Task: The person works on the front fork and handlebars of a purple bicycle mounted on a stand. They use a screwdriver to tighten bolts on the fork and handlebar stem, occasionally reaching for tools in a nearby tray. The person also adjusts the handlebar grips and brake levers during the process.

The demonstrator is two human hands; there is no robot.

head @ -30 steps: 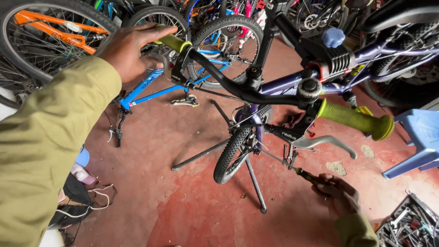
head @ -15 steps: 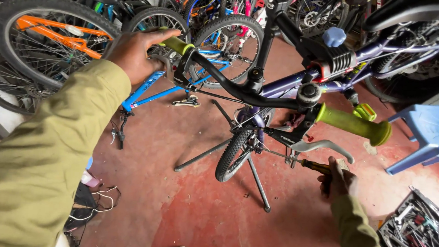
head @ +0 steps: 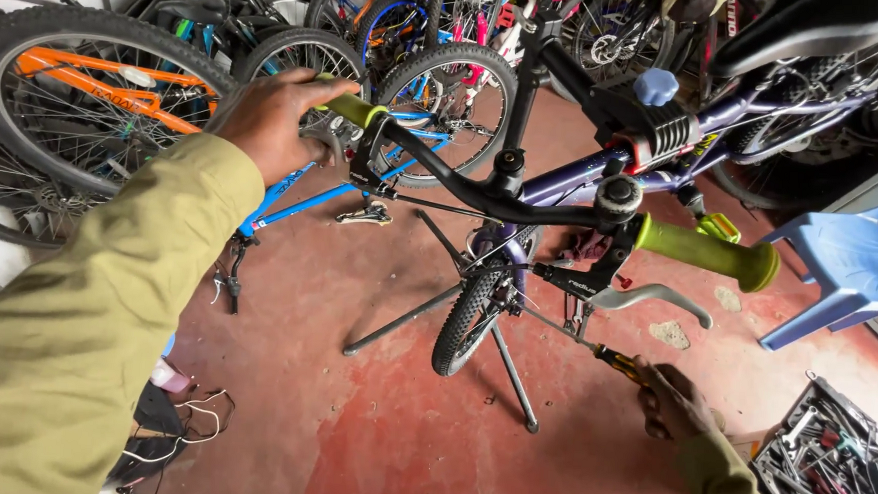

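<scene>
A purple bicycle [head: 583, 174] hangs in a black repair stand [head: 494, 350], its black handlebar [head: 472, 184] running across the middle of view. My left hand [head: 280, 123] is wrapped around the far lime-green grip [head: 351, 107] and the brake lever beside it. The near lime-green grip [head: 704, 253] points right, with a silver brake lever [head: 647, 298] below it. My right hand [head: 676, 400] holds a screwdriver [head: 608, 358] with an orange and black handle, its shaft reaching up towards the brake lever clamp. The small front wheel [head: 476, 309] hangs below the bar.
Several bicycles are parked at the back, among them an orange one [head: 87, 83] and a blue one [head: 302, 195]. A blue plastic chair [head: 848, 274] stands at right. A tray of tools [head: 833, 468] lies at lower right. Cables and a bottle [head: 165, 408] lie on the red floor.
My right hand has lifted the screwdriver up and left towards the near brake lever. The view has tilted slightly. My left hand stays on the far grip.
</scene>
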